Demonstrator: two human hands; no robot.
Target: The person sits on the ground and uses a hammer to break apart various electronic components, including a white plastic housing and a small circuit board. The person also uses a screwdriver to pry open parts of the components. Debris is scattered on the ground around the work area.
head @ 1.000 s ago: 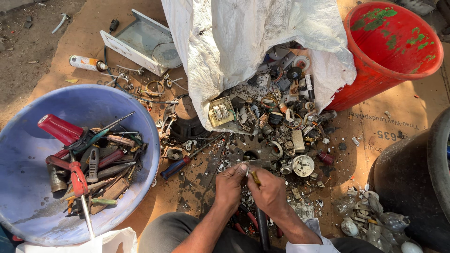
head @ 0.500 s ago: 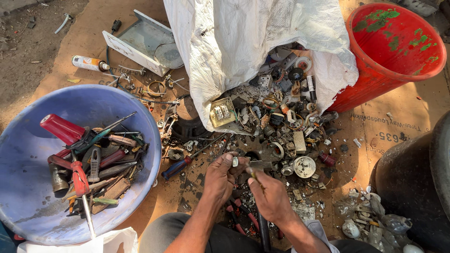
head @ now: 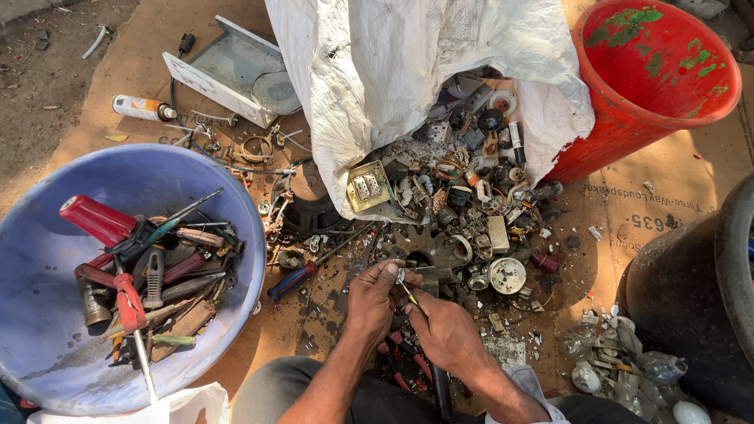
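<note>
My left hand [head: 375, 302] and my right hand [head: 444, 330] meet low in the middle, over a heap of small scrap parts [head: 463, 212]. Both pinch one small metal piece [head: 406, 287] with a thin yellowish stem between the fingertips. Red-handled pliers [head: 404, 363] lie under my hands on the cardboard. A blue-handled screwdriver [head: 292, 281] rests just left of my left hand.
A blue basin [head: 47, 259] of red-handled tools stands at the left. A white sack [head: 393, 71] spills the scrap at top centre, a red bucket [head: 652, 86] stands top right, a black tub [head: 691, 306] at the right. A spray can [head: 141, 108] and grey tray [head: 232, 74] lie top left.
Both hands have shifted slightly left and closed together over the small piece; the scrap around them has stayed put.
</note>
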